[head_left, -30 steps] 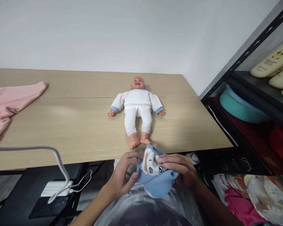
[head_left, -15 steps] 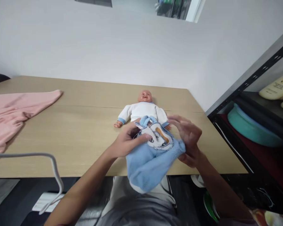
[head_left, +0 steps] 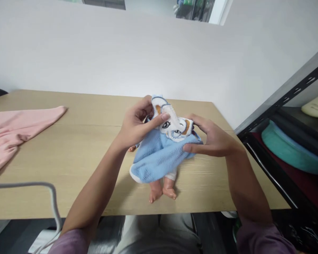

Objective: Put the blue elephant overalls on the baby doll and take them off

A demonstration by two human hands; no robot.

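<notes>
Blue fleece piece: the blue fleece piece [head_left: 159, 160] looks light and limp, so I expect it to sag wherever I leave it unsupported. Napped surface, probably grippy rather than slippery. Little risk of breakage.
Face patch: the embroidered face patch [head_left: 176, 133] seems a bit stiffer than the fleece around it; stitching could snag on a nail.
Best hold: the upper rim, one pinch each side of the patch, thumbs in front. The lower part I would let hang.
Look: pale blue, softly creased, white trim at the lower left corner. Patch white, two dark-outlined eyes with lashes, orange-brown areas either side, a white band crossing it at a slant.
Where: held up over the desk [head_left: 82, 158], nearer its right edge than its left, above the doll.
Left hand: my left hand [head_left: 136, 123] pinches the upper left rim, thumb on the patch, fingers behind.
Right hand: my right hand [head_left: 214, 139] grips the right side, thumb on blue fleece, fingers at the patch's edge.
Doll: the doll [head_left: 155, 190] lies beneath, mostly hidden; bare feet just short of the near edge, one small hand showing at left.
Pink cloth: the pink cloth [head_left: 23, 128] is spread toward the desk's left, well apart.
Right edge: beyond it, a shelf with a teal basin [head_left: 288, 151].
</notes>
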